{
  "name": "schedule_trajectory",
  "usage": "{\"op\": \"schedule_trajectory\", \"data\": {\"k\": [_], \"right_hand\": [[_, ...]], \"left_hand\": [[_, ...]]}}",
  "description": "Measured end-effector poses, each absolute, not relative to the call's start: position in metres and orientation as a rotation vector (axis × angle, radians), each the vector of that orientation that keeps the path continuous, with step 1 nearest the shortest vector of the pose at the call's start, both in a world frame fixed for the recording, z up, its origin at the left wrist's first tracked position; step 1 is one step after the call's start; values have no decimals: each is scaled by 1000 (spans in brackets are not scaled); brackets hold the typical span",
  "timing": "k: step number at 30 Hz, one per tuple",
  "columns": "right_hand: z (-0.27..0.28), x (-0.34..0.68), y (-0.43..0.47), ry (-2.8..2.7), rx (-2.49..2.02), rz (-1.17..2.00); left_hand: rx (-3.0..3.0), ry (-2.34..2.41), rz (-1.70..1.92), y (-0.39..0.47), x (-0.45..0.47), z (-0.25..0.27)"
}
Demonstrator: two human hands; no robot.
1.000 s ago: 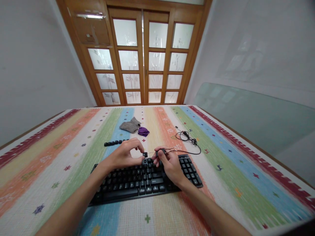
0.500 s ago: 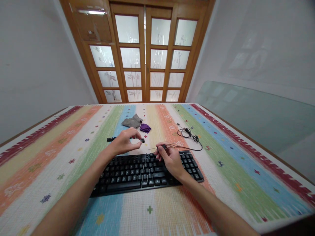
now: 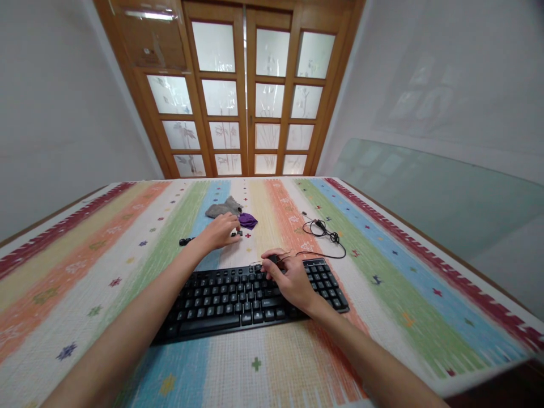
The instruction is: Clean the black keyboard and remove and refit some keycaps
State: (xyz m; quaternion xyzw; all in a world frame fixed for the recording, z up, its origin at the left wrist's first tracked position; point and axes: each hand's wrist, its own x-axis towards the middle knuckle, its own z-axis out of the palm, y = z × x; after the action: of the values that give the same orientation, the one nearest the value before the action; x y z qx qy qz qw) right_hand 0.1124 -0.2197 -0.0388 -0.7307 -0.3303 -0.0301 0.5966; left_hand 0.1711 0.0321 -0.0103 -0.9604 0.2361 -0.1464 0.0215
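Note:
In the head view a black keyboard lies in front of me on the striped tablecloth. My left hand is low over the cloth beyond its far edge, thumb and fingers pinched around a small black keycap. More black keycaps lie beside that hand, partly hidden by the wrist. My right hand is closed around a keycap puller with a dark handle and thin wires. It hovers above the right-centre part of the keyboard and covers some keys.
A grey cloth and a purple cloth lie beyond my left hand. The keyboard's coiled black cable sits at the right. Wooden doors with glass panes stand past the table's far edge.
My left hand has moved left and away from me with the keycap, down toward the tablecloth. My right hand stays above the keyboard with the puller. The camera view has shifted slightly.

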Motion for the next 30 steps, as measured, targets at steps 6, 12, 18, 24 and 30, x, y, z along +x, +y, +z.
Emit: {"op": "schedule_trajectory", "data": {"k": [6, 12, 18, 24, 30], "right_hand": [[-27, 112, -225, -862, -1780, -222], [-19, 123, -232, -892, -1877, -221], [-22, 129, -230, -880, -1897, -63], [-25, 129, -229, -874, -1914, -27], [-28, 129, -227, -862, -1909, -41]], "left_hand": [[-2971, 678, -296, 32, 177, -17], [-2965, 692, -279, 37, 181, -23], [-3021, 717, -310, 41, 183, -28], [-3020, 747, -362, 42, 181, -28], [-3044, 711, -357, 44, 180, -26]]}}
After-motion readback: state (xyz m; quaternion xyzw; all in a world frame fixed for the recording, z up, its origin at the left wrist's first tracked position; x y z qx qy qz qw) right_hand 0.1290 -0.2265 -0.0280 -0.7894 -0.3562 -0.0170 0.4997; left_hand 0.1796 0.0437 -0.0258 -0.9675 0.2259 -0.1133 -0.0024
